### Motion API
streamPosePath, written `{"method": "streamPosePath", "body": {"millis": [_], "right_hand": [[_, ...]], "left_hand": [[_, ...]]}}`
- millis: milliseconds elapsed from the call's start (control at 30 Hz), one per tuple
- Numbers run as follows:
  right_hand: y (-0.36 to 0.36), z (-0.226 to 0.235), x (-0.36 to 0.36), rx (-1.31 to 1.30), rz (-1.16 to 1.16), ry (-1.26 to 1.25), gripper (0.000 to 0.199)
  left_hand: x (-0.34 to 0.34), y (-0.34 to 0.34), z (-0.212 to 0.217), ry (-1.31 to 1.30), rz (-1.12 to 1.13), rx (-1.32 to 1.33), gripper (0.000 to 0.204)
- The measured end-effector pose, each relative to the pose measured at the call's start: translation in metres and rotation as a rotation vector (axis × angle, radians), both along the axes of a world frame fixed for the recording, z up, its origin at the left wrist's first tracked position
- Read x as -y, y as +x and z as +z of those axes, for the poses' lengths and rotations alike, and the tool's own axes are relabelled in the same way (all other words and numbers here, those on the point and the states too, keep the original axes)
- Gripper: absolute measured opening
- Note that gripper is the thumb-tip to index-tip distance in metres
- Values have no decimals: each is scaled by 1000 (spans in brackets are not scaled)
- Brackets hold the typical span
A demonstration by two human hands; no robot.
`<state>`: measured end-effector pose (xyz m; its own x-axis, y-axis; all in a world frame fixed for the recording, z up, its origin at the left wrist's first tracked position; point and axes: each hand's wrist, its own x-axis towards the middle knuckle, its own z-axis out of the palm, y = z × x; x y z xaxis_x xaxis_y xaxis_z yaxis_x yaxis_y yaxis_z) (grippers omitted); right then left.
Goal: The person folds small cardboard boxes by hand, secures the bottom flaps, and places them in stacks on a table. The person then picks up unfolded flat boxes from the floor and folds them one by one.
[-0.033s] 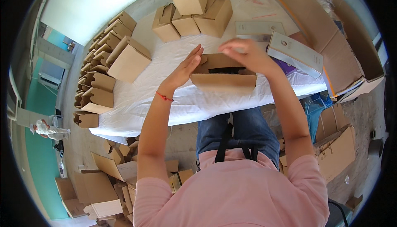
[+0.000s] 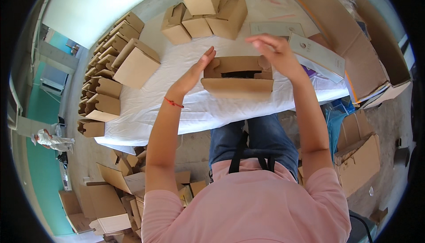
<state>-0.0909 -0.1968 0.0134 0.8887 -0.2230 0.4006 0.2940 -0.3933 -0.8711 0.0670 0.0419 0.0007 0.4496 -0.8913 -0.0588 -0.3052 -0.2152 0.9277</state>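
1 open carton [image 2: 237, 87] sat on the white cloth [image 2: 195, 114] between the hands, dark item [image 2: 241, 74] inside. Left hand [image 2: 195, 75]: flat, empty, left end; contact unclear. Right hand [image 2: 280, 57]: loosely bent, apparently empty, right end. Step looked like carton handling; next move called for even placement.

On the white-draped table [image 2: 141, 106] I see an open carton [image 2: 237, 86] near the edge, a row of cartons [image 2: 107, 106] leftward, three clustered cartons [image 2: 197, 26] beyond, and a pale box [image 2: 276, 28].
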Motion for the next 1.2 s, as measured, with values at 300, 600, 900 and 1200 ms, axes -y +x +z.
{"method": "streamPosePath", "body": {"millis": [300,600,900,1200], "right_hand": [[-40,-33,-9,-30,52,-195,52],[-25,-56,-21,-75,-111,-478,52],[-51,-32,-17,69,-155,-293,57],[-49,-37,-7,70,12,29,27]], "left_hand": [[4,-6,-7,10,28,145,58],[16,-7,-26,71,151,809,52],[-13,-13,7,-108,186,318,67],[-36,-15,-8,-118,123,135,71]]}}
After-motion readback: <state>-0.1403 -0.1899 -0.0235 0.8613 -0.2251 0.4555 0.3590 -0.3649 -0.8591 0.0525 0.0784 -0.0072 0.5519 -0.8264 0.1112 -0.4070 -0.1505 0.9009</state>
